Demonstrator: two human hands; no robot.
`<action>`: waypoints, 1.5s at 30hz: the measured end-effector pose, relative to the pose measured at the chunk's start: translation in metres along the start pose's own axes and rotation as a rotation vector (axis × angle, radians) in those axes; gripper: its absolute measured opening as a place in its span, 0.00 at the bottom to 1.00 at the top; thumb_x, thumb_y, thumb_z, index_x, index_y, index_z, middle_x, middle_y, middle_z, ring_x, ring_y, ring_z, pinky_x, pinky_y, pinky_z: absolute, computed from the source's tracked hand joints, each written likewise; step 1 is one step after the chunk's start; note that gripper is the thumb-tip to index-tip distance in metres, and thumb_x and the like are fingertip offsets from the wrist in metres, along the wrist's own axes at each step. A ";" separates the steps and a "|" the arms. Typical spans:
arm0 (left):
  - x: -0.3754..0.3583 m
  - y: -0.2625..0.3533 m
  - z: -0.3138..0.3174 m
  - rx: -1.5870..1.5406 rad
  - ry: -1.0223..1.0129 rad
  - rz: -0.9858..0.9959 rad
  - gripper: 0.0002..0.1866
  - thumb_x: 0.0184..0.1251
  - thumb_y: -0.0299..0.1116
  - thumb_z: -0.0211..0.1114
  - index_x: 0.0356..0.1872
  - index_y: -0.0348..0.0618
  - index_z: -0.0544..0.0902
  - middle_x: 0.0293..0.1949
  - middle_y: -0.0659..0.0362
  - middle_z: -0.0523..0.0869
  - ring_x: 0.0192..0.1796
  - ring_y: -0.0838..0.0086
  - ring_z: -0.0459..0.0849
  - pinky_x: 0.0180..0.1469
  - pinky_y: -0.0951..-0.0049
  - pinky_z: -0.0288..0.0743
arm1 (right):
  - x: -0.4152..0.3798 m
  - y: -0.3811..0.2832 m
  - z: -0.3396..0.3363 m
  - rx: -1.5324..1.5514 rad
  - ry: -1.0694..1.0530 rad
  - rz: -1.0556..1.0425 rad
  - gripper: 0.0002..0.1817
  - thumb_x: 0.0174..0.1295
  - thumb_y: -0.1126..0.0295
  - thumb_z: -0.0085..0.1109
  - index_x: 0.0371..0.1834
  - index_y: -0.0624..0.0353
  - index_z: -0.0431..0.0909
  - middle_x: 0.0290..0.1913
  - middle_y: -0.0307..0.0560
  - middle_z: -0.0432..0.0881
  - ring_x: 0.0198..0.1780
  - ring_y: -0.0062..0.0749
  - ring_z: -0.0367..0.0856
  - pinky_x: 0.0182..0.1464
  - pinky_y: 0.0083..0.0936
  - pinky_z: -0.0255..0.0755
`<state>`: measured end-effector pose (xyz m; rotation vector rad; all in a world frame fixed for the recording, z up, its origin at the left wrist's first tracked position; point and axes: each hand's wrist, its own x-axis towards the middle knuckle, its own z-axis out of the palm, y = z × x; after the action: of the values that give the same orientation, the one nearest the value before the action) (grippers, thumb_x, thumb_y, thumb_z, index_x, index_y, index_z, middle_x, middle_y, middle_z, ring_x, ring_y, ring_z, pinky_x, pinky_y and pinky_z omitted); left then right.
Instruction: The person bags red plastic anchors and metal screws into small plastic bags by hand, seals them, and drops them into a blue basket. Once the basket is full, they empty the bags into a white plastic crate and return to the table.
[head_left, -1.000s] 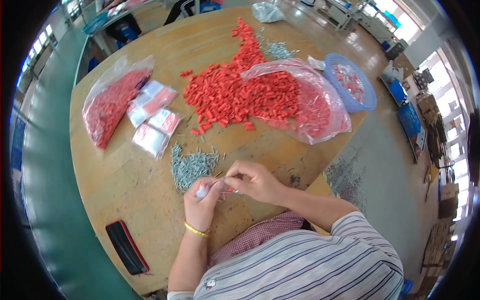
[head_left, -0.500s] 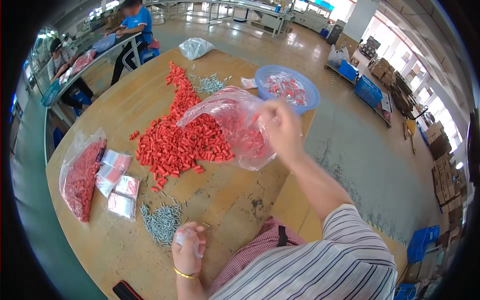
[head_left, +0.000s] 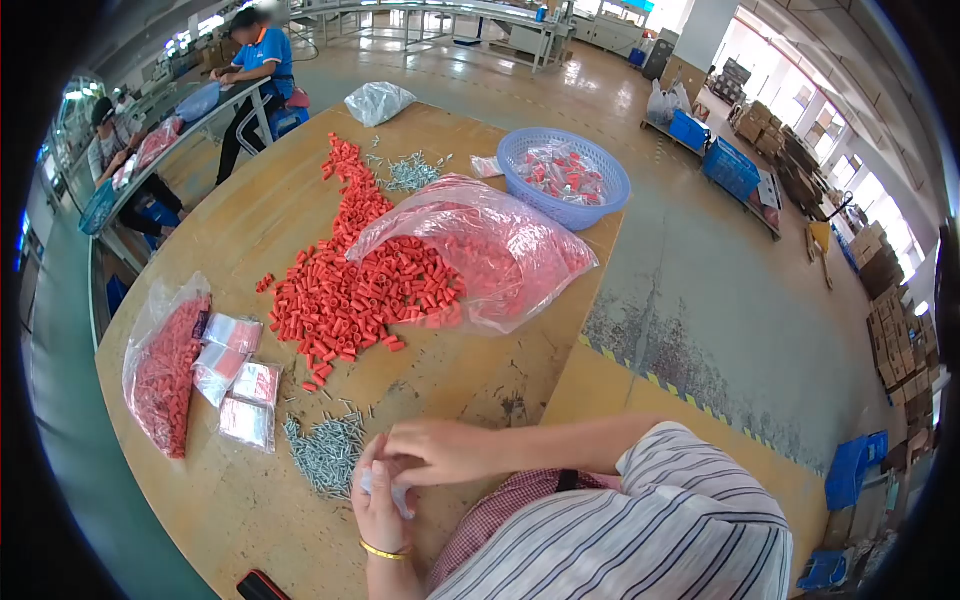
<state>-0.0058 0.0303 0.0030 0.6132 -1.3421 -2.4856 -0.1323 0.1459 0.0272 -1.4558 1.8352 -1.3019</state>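
Near the table's front edge my left hand (head_left: 380,515), with a yellow bangle at its wrist, is closed around a small clear plastic bag (head_left: 402,498). My right hand (head_left: 440,452) reaches across to meet it, fingers curled at the bag's upper part; its fingertips are partly hidden by the left hand. Just beyond both hands lies a heap of metal screws (head_left: 325,455). Farther out spreads a big pile of red plastic wall plugs (head_left: 340,305). A large clear bag (head_left: 530,255) lies over the pile's right side, with more red plugs inside.
Left on the table (head_left: 450,385) are a bag of red plugs (head_left: 165,385) and stacked small plastic bags (head_left: 247,420). A blue basket (head_left: 572,215) of filled packets stands at the far right edge. A dark phone-like object (head_left: 260,586) lies in front. Two people sit at the back left.
My right hand has come back from the large clear bag to the small bag in my left hand. The large bag's near side has settled lower. My left hand stays about in place.
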 end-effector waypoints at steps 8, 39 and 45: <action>-0.001 0.008 0.004 0.108 0.118 -0.015 0.13 0.71 0.33 0.60 0.52 0.40 0.77 0.39 0.59 0.83 0.34 0.79 0.81 0.22 0.84 0.70 | -0.006 0.016 0.006 -0.154 0.145 -0.024 0.06 0.63 0.70 0.56 0.36 0.61 0.78 0.35 0.48 0.78 0.40 0.44 0.78 0.43 0.37 0.72; 0.006 0.002 -0.007 1.051 0.138 0.647 0.07 0.55 0.25 0.71 0.35 0.40 0.85 0.35 0.56 0.83 0.35 0.66 0.82 0.36 0.71 0.77 | 0.005 0.013 0.010 0.260 0.146 0.389 0.18 0.70 0.71 0.54 0.61 0.62 0.68 0.26 0.33 0.76 0.28 0.11 0.71 0.33 0.13 0.66; 0.007 0.004 -0.018 0.309 0.191 0.126 0.04 0.63 0.26 0.68 0.37 0.40 0.84 0.32 0.67 0.82 0.32 0.84 0.75 0.37 0.84 0.68 | 0.010 0.025 -0.005 0.072 0.179 0.062 0.10 0.70 0.67 0.55 0.48 0.62 0.79 0.37 0.37 0.77 0.35 0.13 0.71 0.37 0.15 0.67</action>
<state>-0.0033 0.0119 -0.0045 0.7819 -1.6440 -2.0791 -0.1516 0.1381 0.0094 -1.2711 1.9078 -1.4923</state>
